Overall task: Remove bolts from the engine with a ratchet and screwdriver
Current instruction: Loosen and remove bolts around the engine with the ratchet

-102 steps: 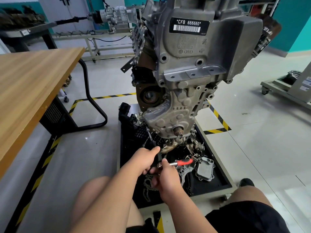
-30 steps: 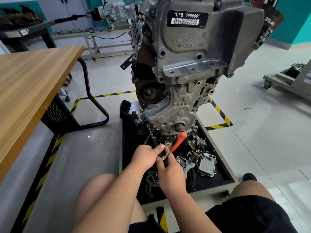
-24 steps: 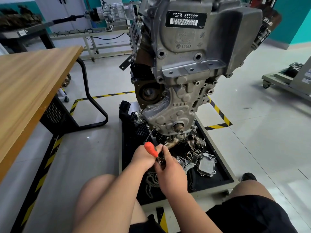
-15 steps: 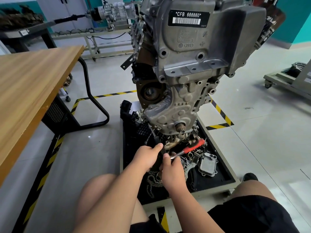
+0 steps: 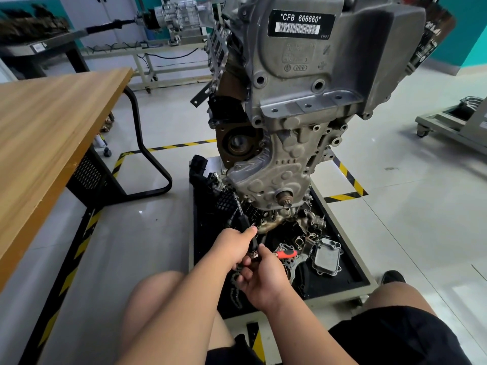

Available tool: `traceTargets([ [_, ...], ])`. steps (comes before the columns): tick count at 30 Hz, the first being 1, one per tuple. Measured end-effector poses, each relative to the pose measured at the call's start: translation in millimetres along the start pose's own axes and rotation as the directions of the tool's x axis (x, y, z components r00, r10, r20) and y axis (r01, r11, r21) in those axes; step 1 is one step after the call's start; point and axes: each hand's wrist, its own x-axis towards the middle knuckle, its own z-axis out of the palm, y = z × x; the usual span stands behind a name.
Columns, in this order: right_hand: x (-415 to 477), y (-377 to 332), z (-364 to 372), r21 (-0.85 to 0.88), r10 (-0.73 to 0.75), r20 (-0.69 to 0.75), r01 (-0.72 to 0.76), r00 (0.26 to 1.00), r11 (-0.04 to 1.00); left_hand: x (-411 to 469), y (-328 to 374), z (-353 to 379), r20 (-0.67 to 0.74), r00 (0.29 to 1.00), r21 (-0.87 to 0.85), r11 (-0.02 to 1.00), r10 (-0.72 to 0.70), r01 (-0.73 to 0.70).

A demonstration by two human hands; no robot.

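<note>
As you face the engine (image 5: pixel 303 101), which fills the upper centre of the frame above its black tray (image 5: pixel 350 275), your left hand (image 5: pixel 232 246) is curled round a long black tool shaft (image 5: pixel 238 206) that slants up to the engine's lower left edge. Your right hand (image 5: pixel 263 277), just below it near mid-frame, grips the ratchet (image 5: pixel 286 253) at its head, red handle pointing right over loose metal parts (image 5: pixel 326 256). A wooden table (image 5: pixel 52 127) fills the left.
</note>
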Motion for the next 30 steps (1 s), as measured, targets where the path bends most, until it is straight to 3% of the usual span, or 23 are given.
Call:
traceTargets([
  [4, -2, 4, -1, -0.195, -0.183, -0.043, 0.171, 0.982, 0.966, 0, 1, 0, -0.010, 1.000, 0.041, 0.999, 0.010, -0.010],
  [6, -3, 6, -4, -0.394, -0.348, -0.042, 0.304, 0.937, 0.867, 0, 2, -1, -0.022, 1.000, 0.053, 0.998, 0.016, -0.015],
  [8, -4, 8, -8, -0.662, -0.513, 0.045, 0.410, 0.857, 0.627, 1, 3, -1, -0.029, 0.999, 0.049, 0.999, 0.022, -0.021],
  [10, -5, 10, -8, -0.835, -0.579, 0.192, 0.442, 0.792, 0.327, 1, 3, -2, -0.039, 0.999, 0.030, 0.999, 0.027, -0.026],
  [12, -3, 12, -6, -0.897, -0.568, 0.233, 0.400, 0.789, 0.188, -1, 3, -3, -0.045, 0.998, 0.028, 0.999, 0.048, -0.047],
  [17, 4, 9, 0, -0.874, -0.556, 0.153, 0.374, 0.817, 0.309, -4, 6, -9, -0.064, 0.998, -0.005, 1.000, 0.015, -0.016],
  [25, 23, -3, 14, -0.622, -0.471, -0.055, 0.339, 0.880, 0.706, 0, 1, -11, -0.091, 0.996, -0.025, 0.999, 0.021, -0.023],
  [28, 21, -2, 16, -0.418, -0.327, -0.124, 0.250, 0.937, 0.873, 1, -3, -10, -0.096, 0.995, -0.023, 1.000, 0.016, -0.018],
  [30, 20, -2, 17, -0.124, -0.137, -0.079, 0.127, 0.987, 0.984, 1, -4, -11, -0.071, 0.997, -0.064, 0.998, -0.020, 0.015],
])
